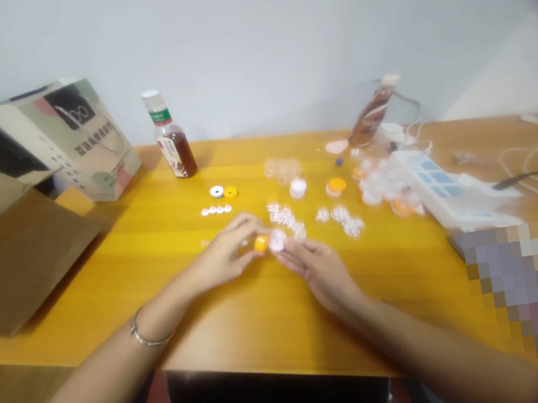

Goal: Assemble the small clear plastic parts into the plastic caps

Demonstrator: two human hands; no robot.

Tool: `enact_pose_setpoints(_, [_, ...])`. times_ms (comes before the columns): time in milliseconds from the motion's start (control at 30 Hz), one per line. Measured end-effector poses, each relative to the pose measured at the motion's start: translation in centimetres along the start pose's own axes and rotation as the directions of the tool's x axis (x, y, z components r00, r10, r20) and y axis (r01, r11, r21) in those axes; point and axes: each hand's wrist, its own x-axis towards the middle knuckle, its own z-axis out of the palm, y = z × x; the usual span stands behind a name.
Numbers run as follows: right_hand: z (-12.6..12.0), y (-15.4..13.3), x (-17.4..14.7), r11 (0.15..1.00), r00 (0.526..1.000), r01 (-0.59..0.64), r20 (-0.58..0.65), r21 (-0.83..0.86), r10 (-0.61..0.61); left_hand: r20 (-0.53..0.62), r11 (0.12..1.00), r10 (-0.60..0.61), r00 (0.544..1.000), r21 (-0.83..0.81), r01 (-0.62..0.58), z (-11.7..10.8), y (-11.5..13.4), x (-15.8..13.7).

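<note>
Over the middle of the table, my left hand point(238, 250) pinches a small orange round piece point(261, 243) between thumb and fingers. Right beside it, my right hand point(316, 265) is closed on a small white round piece point(276, 241). The two pieces are close together; whether they touch is too blurred to tell. Just behind my hands lie several white patterned discs point(284, 216), with more patterned discs point(345, 220) to the right. A white ring point(217, 192) and a yellow ring point(230, 192) lie farther back on the left, behind a row of small white pieces point(216, 210).
A bottle of brown liquid point(174, 145) stands at the back. Left are a cardboard box point(18, 252) and a paper bag point(82, 138). To the right lie a heap of white pieces point(380, 181), a tilted brown bottle point(375, 115), a white power strip point(449, 191) and cables.
</note>
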Motion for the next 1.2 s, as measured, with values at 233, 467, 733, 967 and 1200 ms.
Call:
enact_pose_setpoints(233, [0.02,-0.01,-0.03,1.000,1.000,0.002,0.022,-0.021,-0.001,-0.016,0.999,-0.037,0.999,0.006,0.037,0.42,0.08,-0.15])
enact_pose_setpoints(467, [0.08,0.08,-0.13,0.999,1.000,-0.004,0.018,-0.034,0.004,0.029,0.985,0.037,0.999,0.168,-0.041,0.69,0.71,0.03])
enact_pose_setpoints(733, [0.02,0.03,-0.16,0.996,0.999,-0.028,0.028,-0.087,0.031,0.084,0.912,0.092,0.992,0.393,-0.118,0.89,0.65,-0.26])
enact_pose_setpoints(967, [-0.25,0.12,-0.12,0.989,0.997,-0.064,0.024,-0.132,0.068,0.093,0.862,0.209,0.974,0.453,-0.228,0.82,0.09,-0.39])
enact_pose_setpoints(1200, [-0.19,0.04,-0.45,0.988,0.997,-0.078,0.017,-0.134,0.081,0.151,0.861,0.246,0.957,0.420,-0.288,0.57,0.12,-0.34])
